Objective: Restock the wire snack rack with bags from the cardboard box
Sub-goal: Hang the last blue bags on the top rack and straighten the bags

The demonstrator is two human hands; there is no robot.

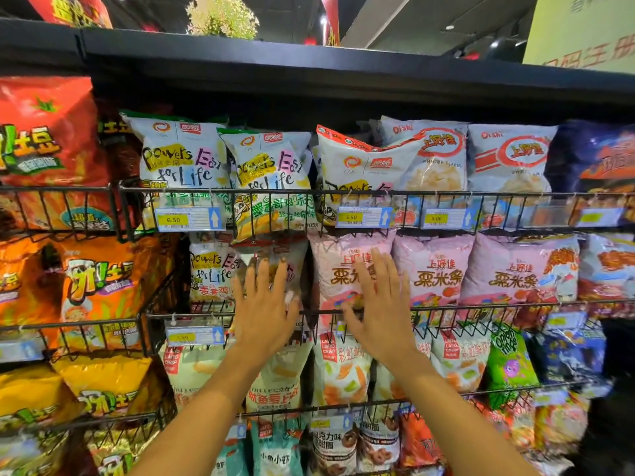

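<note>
Both hands are up and spread, fingers straight and fanned, holding nothing. On my head view the left hand and right hand sit side by side, palms toward the second tier of the wire snack rack, and their wrists cross its front rail.

The left fingertips overlap a white, red-topped bag that is blurred, so I cannot read it. The right fingertips overlap a pink Oishi corn-stick bag. I cannot tell whether the palms press on the bags or only hover in front of them.

Both bags stand upright behind the rail, long axis vertical, top seams up and printed faces toward me.

Just left of the left hand a white "Powers Easy for Life" bag stands the same way. Right of the right hand two more pink corn-stick bags stand upright in a row, touching each other.

Above the hands, the top tier holds more white "Powers" bags and Oishi shrimp-flake bags, the former leaning slightly. Below the wrists are Lala Crisp bags. A price tag hangs on the rail near the left wrist. Orange potato-snack bags fill the neighbouring rack, well left of the left hand.
</note>
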